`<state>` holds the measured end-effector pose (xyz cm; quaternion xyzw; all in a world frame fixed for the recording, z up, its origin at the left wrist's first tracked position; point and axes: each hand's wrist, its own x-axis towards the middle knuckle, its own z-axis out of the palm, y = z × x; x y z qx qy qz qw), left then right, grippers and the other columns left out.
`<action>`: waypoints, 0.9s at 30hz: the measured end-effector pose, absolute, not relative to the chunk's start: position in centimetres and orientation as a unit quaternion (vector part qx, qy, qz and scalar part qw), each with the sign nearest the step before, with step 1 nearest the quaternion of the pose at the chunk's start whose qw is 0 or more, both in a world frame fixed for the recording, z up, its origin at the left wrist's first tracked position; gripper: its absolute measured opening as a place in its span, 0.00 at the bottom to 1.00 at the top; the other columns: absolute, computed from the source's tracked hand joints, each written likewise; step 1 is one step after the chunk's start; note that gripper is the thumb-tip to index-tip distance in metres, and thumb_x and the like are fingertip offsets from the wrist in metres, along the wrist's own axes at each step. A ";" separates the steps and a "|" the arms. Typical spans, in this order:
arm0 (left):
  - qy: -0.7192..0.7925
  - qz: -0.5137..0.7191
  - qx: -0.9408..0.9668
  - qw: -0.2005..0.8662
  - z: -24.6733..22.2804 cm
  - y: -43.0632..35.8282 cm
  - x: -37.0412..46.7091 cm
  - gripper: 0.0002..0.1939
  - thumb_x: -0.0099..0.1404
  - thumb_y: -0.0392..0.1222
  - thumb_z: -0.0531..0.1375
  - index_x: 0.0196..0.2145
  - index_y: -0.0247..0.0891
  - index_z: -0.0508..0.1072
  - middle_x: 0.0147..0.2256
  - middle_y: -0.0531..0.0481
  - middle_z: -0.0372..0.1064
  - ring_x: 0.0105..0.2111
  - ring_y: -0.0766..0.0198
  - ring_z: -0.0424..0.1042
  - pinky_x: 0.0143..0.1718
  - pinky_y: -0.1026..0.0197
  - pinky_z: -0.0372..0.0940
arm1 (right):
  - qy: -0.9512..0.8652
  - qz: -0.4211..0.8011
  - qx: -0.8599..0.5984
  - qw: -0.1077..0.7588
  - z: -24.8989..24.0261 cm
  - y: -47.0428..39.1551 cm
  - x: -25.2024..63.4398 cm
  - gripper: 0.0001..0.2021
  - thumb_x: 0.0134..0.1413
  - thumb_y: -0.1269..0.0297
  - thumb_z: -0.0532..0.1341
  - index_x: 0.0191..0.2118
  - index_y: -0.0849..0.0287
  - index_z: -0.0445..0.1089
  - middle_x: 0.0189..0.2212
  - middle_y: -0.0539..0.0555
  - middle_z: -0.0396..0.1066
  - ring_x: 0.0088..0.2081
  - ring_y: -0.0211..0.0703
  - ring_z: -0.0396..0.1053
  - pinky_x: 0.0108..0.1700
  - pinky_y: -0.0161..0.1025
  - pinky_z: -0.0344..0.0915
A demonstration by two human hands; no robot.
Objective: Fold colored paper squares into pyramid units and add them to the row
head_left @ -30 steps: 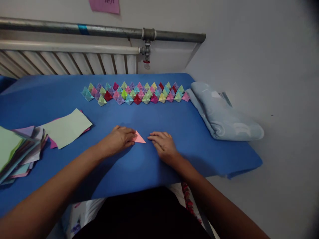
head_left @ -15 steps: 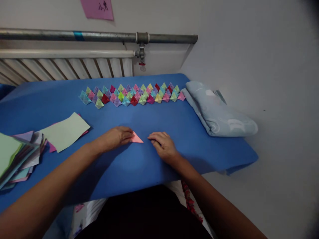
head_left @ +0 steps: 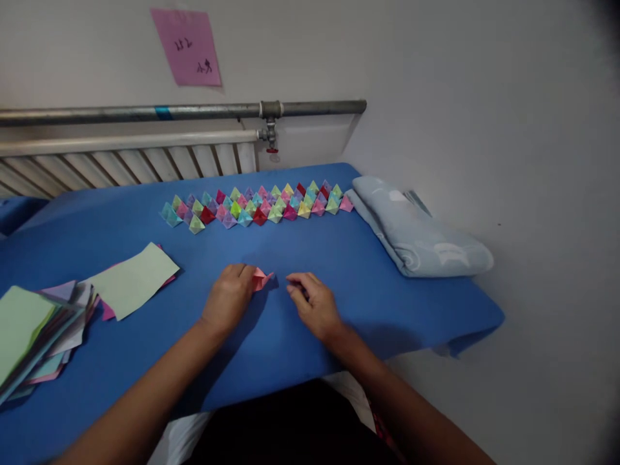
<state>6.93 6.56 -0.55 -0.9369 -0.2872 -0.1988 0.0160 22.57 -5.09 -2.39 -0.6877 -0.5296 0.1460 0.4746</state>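
A small pink folded paper (head_left: pixel 260 279) is pinched in my left hand (head_left: pixel 231 294), its folds partly spread and a point facing right. My fingers cover its left end. Just right of it, apart from the paper, my right hand (head_left: pixel 317 307) hovers with curled fingers and a gap between thumb and forefinger; nothing shows in that gap. Beyond both hands, several folded paper pieces (head_left: pixel 259 216) in many colours stand in close rows on the blue tabletop (head_left: pixel 300 252).
Loose pale green sheets (head_left: pixel 135 278) lie at the left, beside a thick stack of coloured paper (head_left: pixel 24 329). A folded light blue blanket (head_left: pixel 426 239) rests at the right by the wall. Behind the table are a radiator (head_left: pixel 159 165) and a metal pipe (head_left: pixel 217 112).
The pink paper was a flat triangle on the table; now it is lifted and its folds are spread. My left hand has turned more upright. The view has tilted up.
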 end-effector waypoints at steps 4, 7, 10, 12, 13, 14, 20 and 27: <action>-0.344 -0.296 -0.889 -0.052 0.2 5.2 7.3 0.11 0.69 0.38 0.51 0.39 0.38 0.73 0.33 0.47 0.73 0.33 0.59 0.71 0.36 0.59 0.65 | -0.483 0.184 -0.675 0.527 -0.6 -4.4 19.7 0.10 0.55 0.61 0.62 0.43 0.54 0.68 0.31 0.49 0.72 0.31 0.39 0.70 0.35 0.36 0.67; -0.378 -0.315 -0.861 -0.133 0.8 4.2 7.6 0.10 0.67 0.38 0.52 0.36 0.39 0.73 0.32 0.49 0.74 0.31 0.61 0.72 0.34 0.60 0.65 | -0.489 0.167 -0.690 0.507 0.2 -3.7 19.0 0.09 0.56 0.63 0.61 0.44 0.53 0.67 0.31 0.49 0.72 0.31 0.39 0.70 0.34 0.36 0.66; -0.409 -0.331 -0.824 -0.209 1.2 3.6 7.9 0.09 0.64 0.38 0.54 0.35 0.40 0.74 0.31 0.50 0.75 0.30 0.62 0.72 0.32 0.61 0.64 | -0.504 0.133 -0.711 0.472 0.2 -3.4 19.1 0.10 0.56 0.65 0.59 0.44 0.54 0.67 0.33 0.51 0.73 0.32 0.41 0.71 0.35 0.37 0.66; -0.430 -0.342 -0.792 -0.266 1.3 3.3 8.0 0.08 0.63 0.39 0.55 0.36 0.41 0.74 0.31 0.51 0.75 0.29 0.63 0.72 0.32 0.61 0.65 | -0.512 0.119 -0.713 0.464 -0.1 -3.5 19.3 0.11 0.57 0.66 0.58 0.46 0.54 0.66 0.34 0.52 0.74 0.34 0.42 0.72 0.36 0.38 0.67; -0.440 -0.345 -0.774 -0.297 1.2 3.2 8.1 0.09 0.62 0.40 0.55 0.37 0.41 0.74 0.31 0.52 0.76 0.29 0.62 0.73 0.32 0.61 0.65 | -0.513 0.115 -0.712 0.465 -0.3 -3.5 19.4 0.11 0.57 0.67 0.57 0.46 0.54 0.66 0.35 0.53 0.74 0.35 0.43 0.72 0.37 0.38 0.67; -0.449 -0.346 -0.756 -0.329 1.1 3.1 8.2 0.09 0.61 0.40 0.56 0.37 0.41 0.74 0.31 0.52 0.76 0.29 0.62 0.73 0.32 0.61 0.66 | -0.513 0.110 -0.709 0.470 -0.5 -3.6 19.5 0.11 0.58 0.68 0.56 0.47 0.54 0.66 0.37 0.53 0.75 0.36 0.43 0.73 0.39 0.39 0.67; -0.438 -0.363 -0.668 -0.479 0.9 2.4 8.4 0.09 0.56 0.42 0.58 0.36 0.40 0.70 0.32 0.51 0.74 0.30 0.63 0.73 0.34 0.59 0.68 | -0.521 0.087 -0.671 0.521 -1.4 -4.2 20.1 0.13 0.60 0.72 0.51 0.44 0.52 0.69 0.39 0.52 0.75 0.41 0.41 0.72 0.46 0.38 0.67; -0.405 -0.336 -0.556 -0.644 2.2 2.2 8.0 0.12 0.51 0.46 0.63 0.32 0.39 0.69 0.28 0.53 0.73 0.27 0.64 0.74 0.33 0.57 0.70 | -0.476 0.127 -0.626 0.605 -1.7 -4.3 20.2 0.12 0.60 0.71 0.51 0.39 0.51 0.71 0.34 0.49 0.72 0.35 0.38 0.71 0.40 0.36 0.68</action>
